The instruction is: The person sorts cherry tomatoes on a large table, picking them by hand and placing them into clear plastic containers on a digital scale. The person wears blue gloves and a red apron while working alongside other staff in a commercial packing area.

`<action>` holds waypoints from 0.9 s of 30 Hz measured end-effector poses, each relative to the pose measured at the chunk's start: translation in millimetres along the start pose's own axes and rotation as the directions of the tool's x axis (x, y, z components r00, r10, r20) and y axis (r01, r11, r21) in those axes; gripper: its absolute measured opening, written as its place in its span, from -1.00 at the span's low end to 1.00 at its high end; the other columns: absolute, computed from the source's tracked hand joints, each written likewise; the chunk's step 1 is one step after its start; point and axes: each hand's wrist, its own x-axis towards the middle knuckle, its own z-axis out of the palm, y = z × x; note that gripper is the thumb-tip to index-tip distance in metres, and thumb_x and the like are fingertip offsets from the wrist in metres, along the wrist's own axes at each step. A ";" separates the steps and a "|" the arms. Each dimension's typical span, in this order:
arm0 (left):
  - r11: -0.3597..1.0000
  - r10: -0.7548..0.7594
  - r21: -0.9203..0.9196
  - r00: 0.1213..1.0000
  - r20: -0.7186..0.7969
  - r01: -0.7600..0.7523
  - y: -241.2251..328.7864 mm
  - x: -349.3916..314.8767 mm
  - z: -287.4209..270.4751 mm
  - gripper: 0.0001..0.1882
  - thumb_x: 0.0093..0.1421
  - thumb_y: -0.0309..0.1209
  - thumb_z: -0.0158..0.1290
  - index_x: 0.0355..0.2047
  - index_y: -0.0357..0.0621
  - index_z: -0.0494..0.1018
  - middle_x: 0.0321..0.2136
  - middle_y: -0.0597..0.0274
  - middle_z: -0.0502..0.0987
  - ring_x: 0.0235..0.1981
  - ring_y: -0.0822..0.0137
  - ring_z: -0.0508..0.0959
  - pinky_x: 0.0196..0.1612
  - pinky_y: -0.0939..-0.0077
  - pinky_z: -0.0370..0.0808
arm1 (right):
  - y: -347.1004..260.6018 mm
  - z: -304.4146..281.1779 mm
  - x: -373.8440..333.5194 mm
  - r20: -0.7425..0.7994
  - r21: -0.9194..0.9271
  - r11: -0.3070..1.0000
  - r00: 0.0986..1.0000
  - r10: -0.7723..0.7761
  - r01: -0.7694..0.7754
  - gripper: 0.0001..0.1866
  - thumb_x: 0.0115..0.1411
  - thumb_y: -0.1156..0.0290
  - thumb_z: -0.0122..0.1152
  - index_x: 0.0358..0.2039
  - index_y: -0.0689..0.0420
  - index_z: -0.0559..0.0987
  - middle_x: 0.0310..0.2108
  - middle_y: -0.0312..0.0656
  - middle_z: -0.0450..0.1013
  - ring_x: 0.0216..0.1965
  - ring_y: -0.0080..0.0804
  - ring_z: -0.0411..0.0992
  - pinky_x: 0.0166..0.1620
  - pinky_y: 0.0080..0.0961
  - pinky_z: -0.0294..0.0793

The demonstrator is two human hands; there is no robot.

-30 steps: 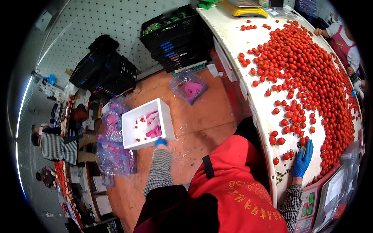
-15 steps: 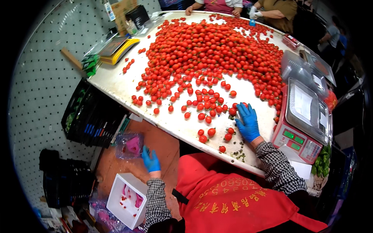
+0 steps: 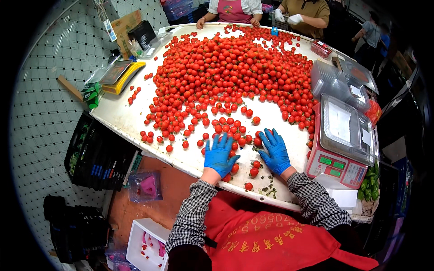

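A large heap of red cherry tomatoes covers the far half of a white table, with loose ones spread toward me. My left hand, in a blue glove, lies spread over several loose tomatoes near the front edge, partly hiding them. To its right my right hand, gloved alike, rests open on the table with its fingertips by a few tomatoes. Between the two hands sit a couple of tomatoes. Green stem bits are scattered just below them.
At the right stands a pink-red scale bearing a clear plastic box; stacked clear boxes lie behind it. A yellow scale is far left. A white foam box with some tomatoes stands on the floor. Two people work across the table.
My left hand has come up from above the floor beside the foam box onto the tomatoes at the table's front. My right hand stays near the same tomatoes. The view has shifted slightly.
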 end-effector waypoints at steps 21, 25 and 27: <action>0.999 -0.046 -0.017 0.961 -0.273 0.043 29.5 -22.9 15.9 -0.43 0.20 -0.24 0.12 0.17 -0.29 0.41 0.22 -0.18 0.37 0.21 -0.18 0.34 0.27 -0.13 0.23 | 14.5 -4.6 -7.3 0.006 0.050 0.995 0.996 -0.089 0.089 -0.27 0.34 0.12 0.07 0.45 0.03 0.12 0.41 -0.01 0.10 0.41 0.07 0.05 0.38 0.04 0.06; 0.995 -0.094 -0.039 0.966 -0.241 0.087 48.0 -19.1 -0.2 -0.37 0.19 -0.22 0.12 0.21 -0.32 0.37 0.22 -0.22 0.36 0.20 -0.21 0.34 0.27 -0.10 0.24 | 16.8 -4.0 -7.0 0.054 0.064 0.995 0.995 -0.080 0.076 -0.28 0.36 0.10 0.06 0.44 0.03 0.12 0.43 -0.02 0.05 0.45 0.04 0.00 0.40 0.04 0.02; 0.994 -0.097 -0.062 0.969 -0.226 0.085 51.2 -17.3 -3.5 -0.36 0.19 -0.24 0.11 0.22 -0.35 0.35 0.22 -0.25 0.35 0.20 -0.23 0.34 0.26 -0.09 0.24 | 17.9 -3.2 -6.6 0.059 0.047 0.996 0.995 -0.081 0.078 -0.29 0.36 0.08 0.05 0.44 0.02 0.12 0.44 -0.03 0.05 0.45 0.04 -0.01 0.40 0.05 0.01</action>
